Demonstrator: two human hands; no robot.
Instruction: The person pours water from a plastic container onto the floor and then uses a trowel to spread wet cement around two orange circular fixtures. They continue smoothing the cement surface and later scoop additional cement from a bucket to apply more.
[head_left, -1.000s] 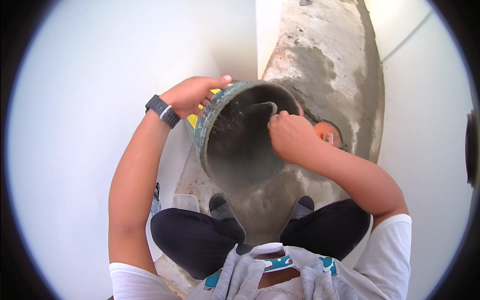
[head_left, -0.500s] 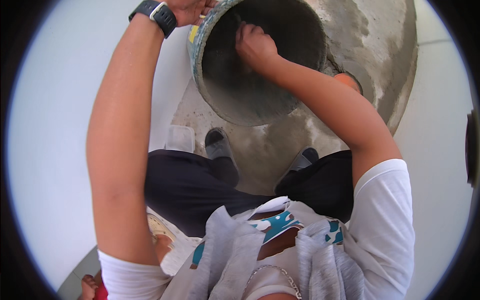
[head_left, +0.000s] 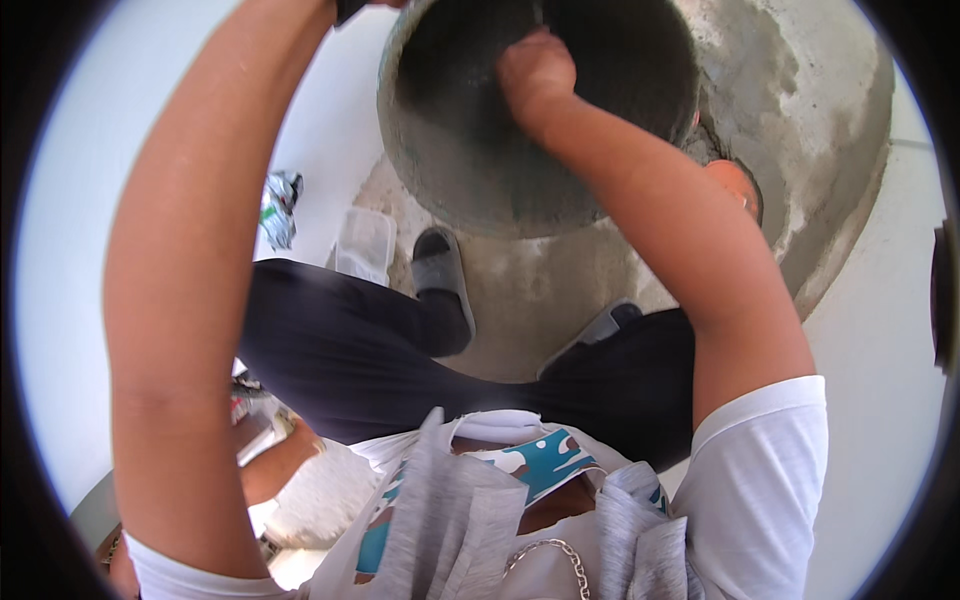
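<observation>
A large round tub (head_left: pixel 490 180) with a dark, rough grey inner wall lies tilted, its mouth toward me. Inside it is my right hand (head_left: pixel 538 72), closed and slightly blurred. A thin, pale thing shows just beyond its fingers, too small and smeared to name. My left arm reaches up along the tub's left side. Only a sliver of my left hand (head_left: pixel 385 3) shows at the upper edge, beside the rim, with a dark wristband at the wrist. Its fingers are out of the picture.
Beside the tub, right of my forearm, is an orange round thing (head_left: pixel 735 182) on the stained concrete floor (head_left: pixel 800 90). A clear plastic box (head_left: pixel 366 243) stands near my left sandal (head_left: pixel 438 270). A crumpled silver packet (head_left: pixel 280 208) lies farther left. Another person's arm (head_left: pixel 280 465) shows at lower left.
The view has shifted, and the tub's mouth shows larger and higher. My right hand stays inside it. My left hand has mostly passed out of the upper edge. The silver packet has come into sight.
</observation>
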